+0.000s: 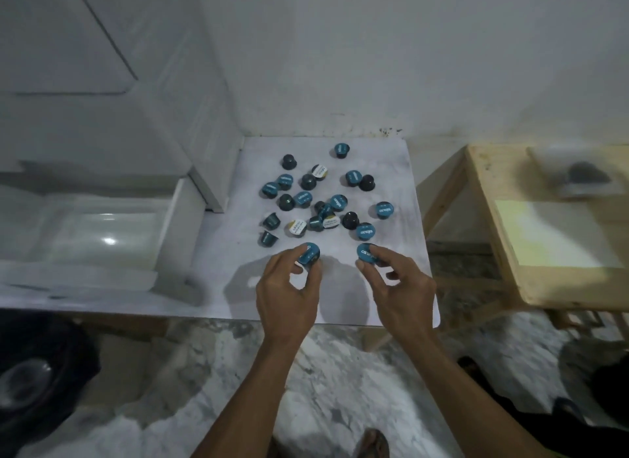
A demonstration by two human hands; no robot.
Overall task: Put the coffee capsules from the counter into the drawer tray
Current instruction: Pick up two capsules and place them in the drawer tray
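The white bench [326, 287] stretches out in front of me, running up to the far wall [374, 48]. To its left sits a white cabinet [102, 83], and below that an open white drawer tray [102, 226], glossy inside, just beside the bench's left edge. To the right, apart from the bench, stands a pale wooden table [503, 246] with something blurred on its far end that I cannot make out. Under me is a marbled floor [323, 372].

My left hand [289, 294] reaches over the near part of the bench and pinches a teal capsule [308, 253] between thumb and fingertips, its lid tilted toward me. My right hand [398, 287] does the same beside it, thumb and fingers closed around a second teal capsule [366, 253] with its printed lid facing up and left. The two hands are near each other but not touching.

Beyond them, the rest of the coffee capsules [323, 202] lie scattered across the middle and far part of the bench: most show teal lids, some lie dark base up or on their sides, and a few have white and yellow lids [296, 228]. One teal capsule [341, 149] sits alone nearest the far wall.
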